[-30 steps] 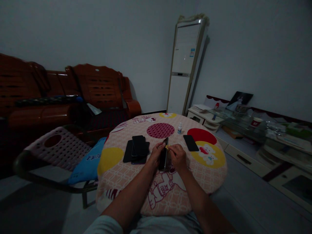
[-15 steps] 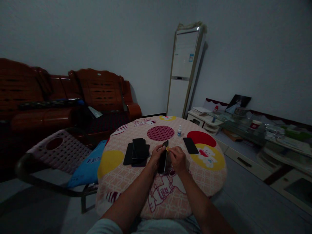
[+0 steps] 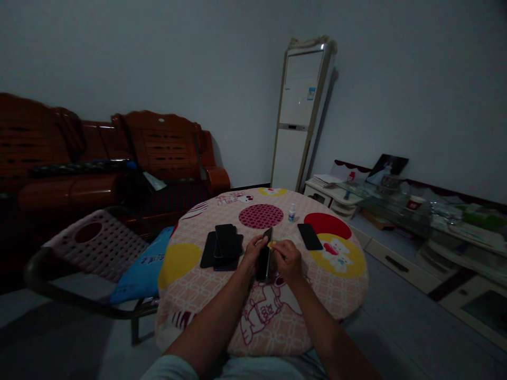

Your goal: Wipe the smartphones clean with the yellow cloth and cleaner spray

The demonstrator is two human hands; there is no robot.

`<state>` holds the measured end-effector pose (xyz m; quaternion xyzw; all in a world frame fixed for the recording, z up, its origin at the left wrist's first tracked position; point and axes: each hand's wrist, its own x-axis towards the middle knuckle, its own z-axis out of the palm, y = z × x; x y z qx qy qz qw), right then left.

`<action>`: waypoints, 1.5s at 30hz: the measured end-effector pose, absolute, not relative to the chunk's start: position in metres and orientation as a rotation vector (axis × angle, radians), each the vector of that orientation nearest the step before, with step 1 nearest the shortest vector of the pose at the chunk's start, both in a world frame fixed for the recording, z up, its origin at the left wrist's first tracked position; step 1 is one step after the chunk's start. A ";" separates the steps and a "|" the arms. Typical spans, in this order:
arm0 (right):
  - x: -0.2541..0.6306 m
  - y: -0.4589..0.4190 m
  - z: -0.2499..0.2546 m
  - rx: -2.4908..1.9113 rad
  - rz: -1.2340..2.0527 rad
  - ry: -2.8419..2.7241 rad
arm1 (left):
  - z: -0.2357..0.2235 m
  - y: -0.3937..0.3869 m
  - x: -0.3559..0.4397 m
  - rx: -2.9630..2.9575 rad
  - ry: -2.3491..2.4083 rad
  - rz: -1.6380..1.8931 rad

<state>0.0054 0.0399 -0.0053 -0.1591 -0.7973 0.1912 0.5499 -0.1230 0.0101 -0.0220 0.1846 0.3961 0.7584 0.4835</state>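
Here, in the head view, my left hand (image 3: 253, 250) grips a dark phone (image 3: 264, 262) along its side, the thumb near its upper end. The phone lies just to the right of my left palm, between my two hands, tilted over the table (image 3: 277, 338). My right hand (image 3: 288, 258) pinches a small yellow piece (image 3: 271, 245) in its fingertips, at the phone's right edge. Left of my hands sits a pile of phones (image 3: 225, 243); to the right lies another phone (image 3: 310, 236), with a small bottle (image 3: 292, 212) upright beyond.
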 end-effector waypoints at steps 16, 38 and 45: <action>0.006 0.036 -0.004 -0.347 0.480 -1.909 | -0.020 0.008 -0.123 0.433 0.991 1.882; 0.005 0.042 -0.010 -0.353 0.471 -1.908 | -0.019 0.008 -0.127 0.485 1.074 1.890; 0.005 0.042 -0.010 -0.352 0.480 -1.898 | -0.019 0.008 -0.127 0.490 1.099 1.893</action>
